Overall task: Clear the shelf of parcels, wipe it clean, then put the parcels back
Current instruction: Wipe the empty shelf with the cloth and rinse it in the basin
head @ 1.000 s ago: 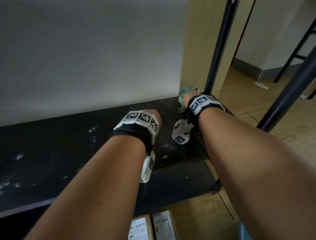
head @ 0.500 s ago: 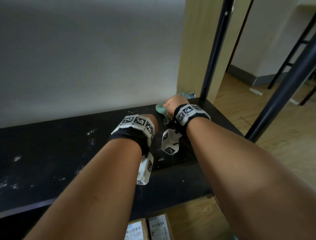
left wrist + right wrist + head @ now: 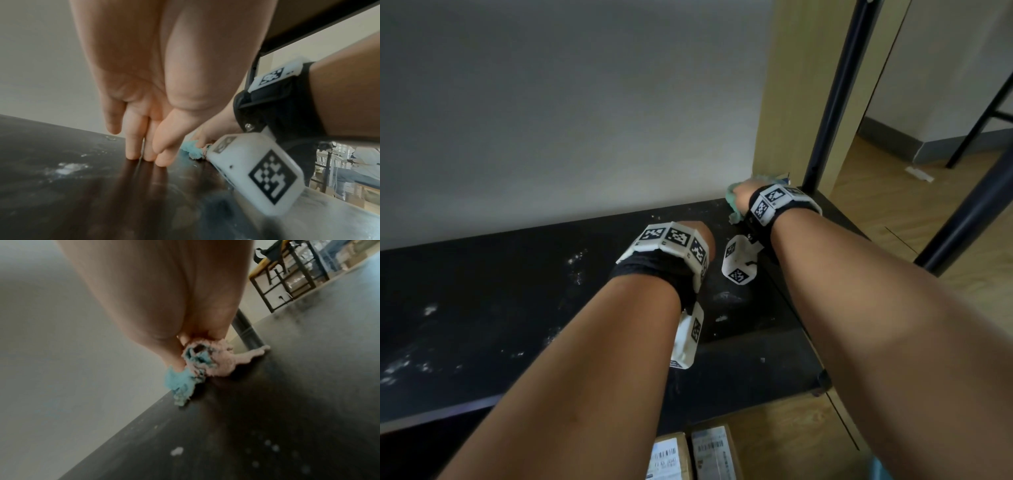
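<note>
Black shelf (image 3: pixel 517 308), cloth (image 3: pixel 185 379), two parcels (image 3: pixel 714 452).
The shelf is dark, glossy and flecked with white dust. The blue-and-pink cloth sits bunched at its far right corner by the wall. The labelled cardboard parcels lie side by side on the floor below its front edge.

A plain pale grey wall (image 3: pixel 558 113) rises behind. To its right stands a light wooden upright panel (image 3: pixel 791 85), with a dark round metal post (image 3: pixel 839 78) just beside it. A second, thicker dark metal post (image 3: pixel 969 212) slants across the right edge. Light wood-grain laminate floor (image 3: pixel 893 205) spreads beyond, and a small white flat object (image 3: pixel 920 173) lies on it near a grey skirting board (image 3: pixel 887 133). Farther off, a black metal frame (image 3: pixel 986 113) stands against the far wall.
</note>
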Tool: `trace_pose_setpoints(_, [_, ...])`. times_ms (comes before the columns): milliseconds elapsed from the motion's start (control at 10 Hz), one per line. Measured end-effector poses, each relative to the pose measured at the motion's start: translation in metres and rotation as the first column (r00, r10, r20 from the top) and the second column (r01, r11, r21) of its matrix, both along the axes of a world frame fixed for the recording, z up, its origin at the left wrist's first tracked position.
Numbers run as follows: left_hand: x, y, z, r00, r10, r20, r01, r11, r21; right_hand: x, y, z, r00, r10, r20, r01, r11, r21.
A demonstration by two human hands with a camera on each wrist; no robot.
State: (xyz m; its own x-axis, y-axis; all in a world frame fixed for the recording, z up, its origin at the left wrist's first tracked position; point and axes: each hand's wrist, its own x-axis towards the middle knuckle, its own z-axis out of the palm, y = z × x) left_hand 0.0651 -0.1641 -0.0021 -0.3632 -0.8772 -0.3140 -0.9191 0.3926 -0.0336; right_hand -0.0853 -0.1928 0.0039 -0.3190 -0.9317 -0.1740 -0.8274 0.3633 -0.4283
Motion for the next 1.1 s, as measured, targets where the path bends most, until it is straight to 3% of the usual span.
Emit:
trace_pose_setpoints(200, [-0.002,-0.008,-0.013,1.000,-0.006,-0.029,0.006,1.000,-0.014,0.026,0.013,0.012,0.991,0.111,0.077,-0.110,0.994,-0.014])
trace_pose_setpoints(300, [0.000,0.003,-0.007,0.998,-0.034,-0.062,0.033,0.999,-0.013,0.025,0.017,0.007,0.988,0.150,0.038,-0.150,0.989,0.005])
trace_pose_setpoints(500, [0.010,-0.003,-0.009,1.000,0.008,-0.020,-0.007,1.000,0.022,0.034,0.034,0.011,0.986,0.143,0.089,-0.147,0.988,0.036])
trace_pose_setpoints(700, [0.019,0.035,0.013,0.998,0.052,-0.031,-0.052,0.999,0.013,0.039,0.059,0.010,0.996,0.041,0.078,-0.044,0.998,0.040])
trace_pose_setpoints(800, [0.027,0.040,0.006,0.999,0.031,-0.042,-0.030,1.000,0.007,0.042,0.080,0.011,0.997,0.050,0.057,-0.053,0.998,0.046])
trace_pose_setpoints(1100, [0.043,0.087,0.016,0.991,0.104,-0.088,-0.106,0.994,-0.017,0.046,0.142,0.027,0.976,0.206,0.066,-0.210,0.976,0.062])
